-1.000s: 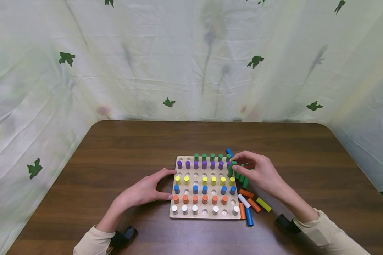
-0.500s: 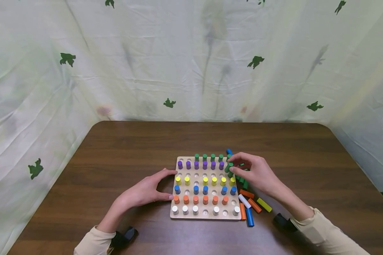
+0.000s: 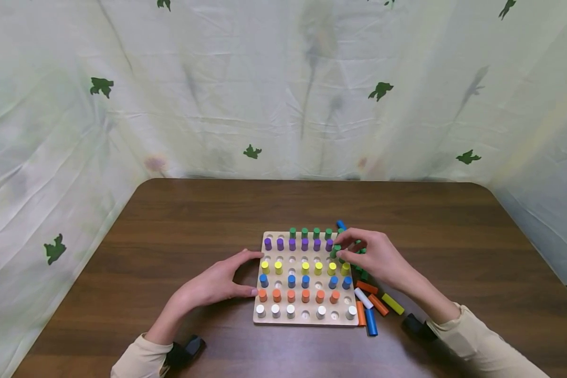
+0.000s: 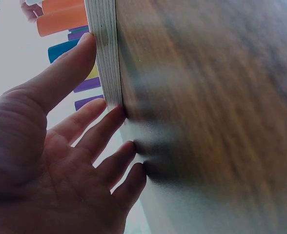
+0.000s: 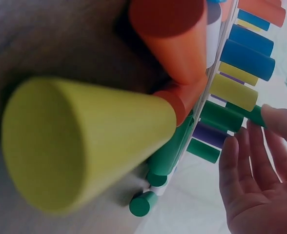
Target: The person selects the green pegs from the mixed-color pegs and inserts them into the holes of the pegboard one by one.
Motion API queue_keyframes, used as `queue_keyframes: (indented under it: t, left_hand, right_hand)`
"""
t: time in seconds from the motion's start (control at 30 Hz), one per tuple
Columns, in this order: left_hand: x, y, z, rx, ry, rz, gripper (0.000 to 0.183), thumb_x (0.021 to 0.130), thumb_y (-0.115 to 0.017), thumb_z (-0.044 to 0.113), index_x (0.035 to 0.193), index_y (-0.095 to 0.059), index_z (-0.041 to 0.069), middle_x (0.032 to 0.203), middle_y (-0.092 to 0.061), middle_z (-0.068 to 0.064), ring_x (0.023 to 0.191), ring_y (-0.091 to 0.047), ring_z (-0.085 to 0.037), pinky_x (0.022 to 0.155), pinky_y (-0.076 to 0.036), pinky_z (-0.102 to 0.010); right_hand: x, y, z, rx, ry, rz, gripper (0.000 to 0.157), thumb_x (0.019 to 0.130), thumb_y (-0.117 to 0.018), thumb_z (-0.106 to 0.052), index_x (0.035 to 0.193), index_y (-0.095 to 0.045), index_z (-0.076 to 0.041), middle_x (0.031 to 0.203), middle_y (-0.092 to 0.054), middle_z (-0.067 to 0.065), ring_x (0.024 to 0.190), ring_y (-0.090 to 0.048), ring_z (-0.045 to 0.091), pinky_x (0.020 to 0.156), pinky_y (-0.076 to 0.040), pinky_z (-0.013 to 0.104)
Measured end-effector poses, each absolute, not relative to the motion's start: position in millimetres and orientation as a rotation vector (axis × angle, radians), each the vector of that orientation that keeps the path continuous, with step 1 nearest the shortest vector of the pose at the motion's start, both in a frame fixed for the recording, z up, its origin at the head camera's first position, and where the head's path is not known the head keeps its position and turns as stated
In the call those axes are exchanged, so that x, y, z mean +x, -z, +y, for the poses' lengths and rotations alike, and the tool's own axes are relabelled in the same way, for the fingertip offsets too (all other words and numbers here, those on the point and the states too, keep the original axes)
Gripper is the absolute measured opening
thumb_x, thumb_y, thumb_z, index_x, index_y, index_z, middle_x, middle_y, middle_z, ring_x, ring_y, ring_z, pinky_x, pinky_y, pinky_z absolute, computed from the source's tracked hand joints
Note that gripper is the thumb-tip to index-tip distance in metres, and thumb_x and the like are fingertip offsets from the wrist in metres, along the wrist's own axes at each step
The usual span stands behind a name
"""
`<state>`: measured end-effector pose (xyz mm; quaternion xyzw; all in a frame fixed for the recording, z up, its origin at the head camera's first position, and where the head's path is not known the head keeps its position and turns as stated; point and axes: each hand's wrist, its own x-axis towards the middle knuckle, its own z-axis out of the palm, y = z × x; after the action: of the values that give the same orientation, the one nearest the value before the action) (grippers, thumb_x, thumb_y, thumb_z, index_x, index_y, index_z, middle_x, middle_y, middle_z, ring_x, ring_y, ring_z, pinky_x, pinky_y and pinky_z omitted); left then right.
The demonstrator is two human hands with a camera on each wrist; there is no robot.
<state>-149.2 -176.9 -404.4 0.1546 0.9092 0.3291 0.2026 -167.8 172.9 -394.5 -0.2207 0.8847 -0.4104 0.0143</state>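
A wooden pegboard [image 3: 283,321] lies on the table with rows of coloured pegs standing in it. My left hand [image 3: 217,279] rests at its left edge, fingers spread. The left wrist view has the thumb and fingertips right against the layered edge [image 4: 107,53]. My right hand [image 3: 375,254] pinches a green peg [image 3: 335,251] between thumb and fingers, tilted over the right part of the third row from the back. Another green peg [image 5: 221,116] stands in the board beside it, at that row's right end. The purple row [image 3: 292,244] is just behind.
Loose pegs lie along the board's right side: orange [image 3: 378,304], white [image 3: 364,298], yellow [image 3: 393,303] and blue [image 3: 371,322] ones, with green pegs partly hidden under my right hand. One blue peg [image 3: 341,224] lies behind the back right corner. A patterned cloth [image 3: 283,105] hangs beyond the table.
My right hand has moved a little left with the green peg, from the row's right end towards the neighbouring hole. The left hand stays at the board's edge.
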Motion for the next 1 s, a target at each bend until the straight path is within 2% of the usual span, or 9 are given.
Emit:
queue_keyframes:
  t: [0.37,0.67,1.0]
  left_hand:
    - [-149.3,404.5,-176.5,0.441,-0.922,2.533,0.071,0.083,-0.08,0.031,0.145,-0.047,0.023,0.155,-0.036,-0.01,0.143,-0.029,-0.034,0.11,-0.029,-0.057]
    - [-149.7,404.8,-176.3,0.436,-0.912,2.54,0.072,0.083,-0.08,0.032,0.145,-0.047,0.024,0.155,-0.036,-0.01,0.143,-0.028,-0.034,0.11,-0.029,-0.057]
    - [-149.0,403.3,-176.3,0.435,-0.919,2.539,0.072,0.082,-0.08,0.033,0.146,-0.047,0.024,0.155,-0.036,-0.01,0.143,-0.029,-0.034,0.11,-0.029,-0.057]
  right_hand:
    - [-170.2,396.9,170.3,-0.694,1.219,2.746,0.021,0.088,-0.076,-0.014,0.109,-0.072,-0.014,0.099,-0.068,-0.008,0.085,-0.061,0.016,0.071,-0.054,0.031]
    - [-169.8,398.6,169.0,-0.684,1.174,2.77,0.019,0.087,-0.077,-0.019,0.106,-0.075,-0.02,0.095,-0.065,-0.01,0.08,-0.057,0.015,0.064,-0.051,0.03]
    - [-170.3,397.8,167.0,-0.671,1.122,2.787,0.018,0.086,-0.078,-0.019,0.104,-0.076,-0.021,0.092,-0.062,-0.008,0.082,-0.055,0.015,0.068,-0.049,0.033]
